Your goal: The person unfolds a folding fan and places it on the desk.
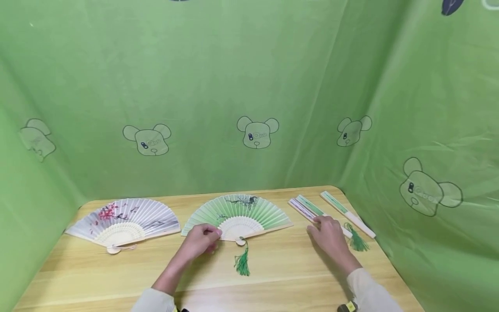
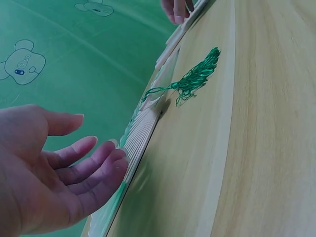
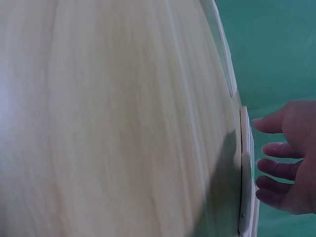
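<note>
A spread green folding fan (image 1: 255, 212) with a dark branch pattern lies at the middle of the table, its green tassel (image 1: 242, 263) hanging toward the front. Over the fan's left ribs is my left hand (image 1: 202, 240), fingers loosely bent and thumb apart in the left wrist view, holding nothing. My right hand (image 1: 329, 234) hovers at two folded fans lying side by side, a pinkish-white one (image 1: 301, 209) and a green one (image 1: 309, 204). Its fingertips come right up to them, thumb and fingers apart. The right wrist view shows a folded fan's wooden edge (image 3: 246, 168) beside the fingers.
At the left lies a spread grey-white fan (image 1: 124, 221) with red blossoms. Another folded green fan (image 1: 347, 214) with a green tassel (image 1: 358, 240) lies near the table's right edge. Green cloth walls (image 1: 202, 86) with bear-head prints enclose the wooden table (image 1: 273, 284).
</note>
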The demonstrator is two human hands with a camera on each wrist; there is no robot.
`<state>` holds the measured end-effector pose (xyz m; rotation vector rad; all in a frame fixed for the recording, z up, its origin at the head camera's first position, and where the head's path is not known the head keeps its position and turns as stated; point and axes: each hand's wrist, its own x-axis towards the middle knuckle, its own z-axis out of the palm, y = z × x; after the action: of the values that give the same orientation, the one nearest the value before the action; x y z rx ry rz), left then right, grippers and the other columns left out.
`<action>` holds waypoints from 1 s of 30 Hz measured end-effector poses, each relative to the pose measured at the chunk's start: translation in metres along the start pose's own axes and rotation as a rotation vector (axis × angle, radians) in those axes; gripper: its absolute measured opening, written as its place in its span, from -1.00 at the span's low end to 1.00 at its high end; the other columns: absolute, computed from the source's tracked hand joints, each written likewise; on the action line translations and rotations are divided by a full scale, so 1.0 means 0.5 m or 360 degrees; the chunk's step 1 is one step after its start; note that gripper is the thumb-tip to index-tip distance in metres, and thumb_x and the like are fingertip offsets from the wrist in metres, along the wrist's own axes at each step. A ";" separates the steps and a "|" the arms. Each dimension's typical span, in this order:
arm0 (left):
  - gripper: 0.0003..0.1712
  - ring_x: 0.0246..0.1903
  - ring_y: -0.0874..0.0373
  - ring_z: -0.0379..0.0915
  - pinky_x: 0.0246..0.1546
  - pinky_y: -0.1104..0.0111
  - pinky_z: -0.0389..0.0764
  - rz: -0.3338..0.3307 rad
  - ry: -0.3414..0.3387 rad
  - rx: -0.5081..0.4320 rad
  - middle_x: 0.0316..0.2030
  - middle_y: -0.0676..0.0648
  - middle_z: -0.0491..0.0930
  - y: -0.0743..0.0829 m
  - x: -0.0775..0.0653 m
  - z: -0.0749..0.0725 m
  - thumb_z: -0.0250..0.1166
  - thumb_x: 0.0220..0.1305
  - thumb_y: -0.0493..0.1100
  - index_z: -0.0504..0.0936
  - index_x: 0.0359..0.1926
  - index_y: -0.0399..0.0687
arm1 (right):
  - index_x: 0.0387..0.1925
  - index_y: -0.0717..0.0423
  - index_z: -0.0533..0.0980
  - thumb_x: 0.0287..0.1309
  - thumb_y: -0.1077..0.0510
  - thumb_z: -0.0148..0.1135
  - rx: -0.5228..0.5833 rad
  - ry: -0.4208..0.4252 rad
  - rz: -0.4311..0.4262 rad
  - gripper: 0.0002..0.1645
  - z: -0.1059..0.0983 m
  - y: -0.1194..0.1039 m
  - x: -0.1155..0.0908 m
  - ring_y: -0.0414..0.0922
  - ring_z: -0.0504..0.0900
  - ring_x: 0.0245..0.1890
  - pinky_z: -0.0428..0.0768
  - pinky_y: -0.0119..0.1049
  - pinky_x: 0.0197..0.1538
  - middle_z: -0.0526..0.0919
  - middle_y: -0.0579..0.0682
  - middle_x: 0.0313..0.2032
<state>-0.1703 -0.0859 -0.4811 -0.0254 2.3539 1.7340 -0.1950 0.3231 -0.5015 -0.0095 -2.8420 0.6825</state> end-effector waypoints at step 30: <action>-0.42 -0.14 0.05 0.66 -0.16 0.35 0.79 0.0221 0.0010 0.0189 -0.04 -0.17 0.69 0.016 0.009 0.026 0.35 0.38 0.00 0.56 0.26 -0.29 | 0.11 0.46 0.54 0.26 0.19 0.38 -0.0194 -0.0111 -0.0046 -0.50 0.004 0.064 0.019 0.39 0.60 -0.10 0.66 0.38 0.02 0.61 0.45 -0.10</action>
<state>-0.1739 -0.0704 -0.4781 0.1559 2.5132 1.6505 -0.2062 0.3510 -0.5157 0.0360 -2.9402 0.5124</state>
